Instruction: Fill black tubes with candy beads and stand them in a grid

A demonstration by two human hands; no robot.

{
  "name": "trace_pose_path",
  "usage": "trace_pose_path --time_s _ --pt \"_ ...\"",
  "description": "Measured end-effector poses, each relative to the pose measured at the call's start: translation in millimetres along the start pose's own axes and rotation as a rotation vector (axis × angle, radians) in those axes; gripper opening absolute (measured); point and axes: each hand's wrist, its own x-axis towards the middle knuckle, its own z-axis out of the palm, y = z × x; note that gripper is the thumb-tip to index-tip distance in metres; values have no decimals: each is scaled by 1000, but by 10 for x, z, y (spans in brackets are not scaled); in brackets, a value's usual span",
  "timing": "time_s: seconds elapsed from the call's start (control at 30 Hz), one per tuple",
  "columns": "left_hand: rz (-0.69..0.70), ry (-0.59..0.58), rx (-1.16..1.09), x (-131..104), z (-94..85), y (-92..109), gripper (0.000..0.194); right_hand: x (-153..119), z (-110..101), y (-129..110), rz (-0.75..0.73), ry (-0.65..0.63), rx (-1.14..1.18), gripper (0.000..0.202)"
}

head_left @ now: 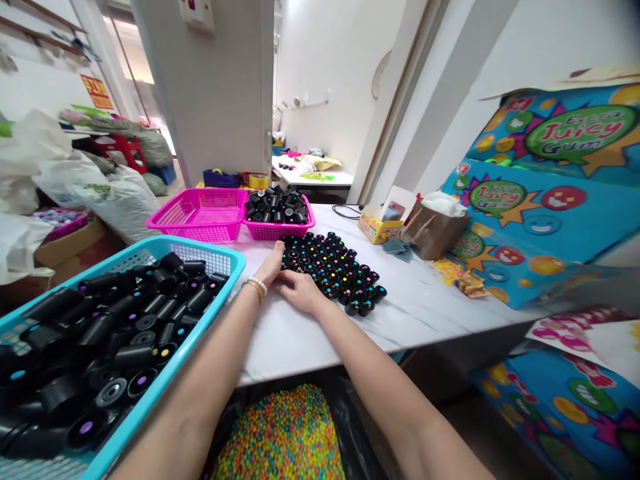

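Note:
Several black cylinders [333, 263] with coloured dots on top stand packed together on the white marbled table [425, 303]. My left hand [271, 265], with bracelets at the wrist, rests against the group's left edge, thumb up. Beside it my right hand [300, 290] touches the near left edge of the group, its fingers bent. What either hand grips, if anything, is hidden. More black cylinders [135, 307] lie loose in a blue basket [237, 267] at the left.
Behind stand an empty pink basket [197, 230] and a pink basket [280, 231] of black parts. Below the table edge is a black bag [350, 413] of coloured balls. A yellow box [380, 228], a brown tissue box [435, 233] and blue cartons [525, 200] are at the right.

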Motion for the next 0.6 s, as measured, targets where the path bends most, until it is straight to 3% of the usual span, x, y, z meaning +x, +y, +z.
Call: trace_pose_path --time_s 0.27,0.4,0.5,0.6 --pt "51 48 -106 -100 -51 10 57 -2 72 22 -43 -8 -191 31" --pt "76 65 -77 -240 -97 9 58 -151 100 -175 -96 -61 -217 22" --pt "117 67 -60 -321 -93 17 57 -322 -236 -422 -205 -60 -118 18" --pt "154 53 -46 -352 -53 23 57 -408 -980 -513 -173 162 -34 33"
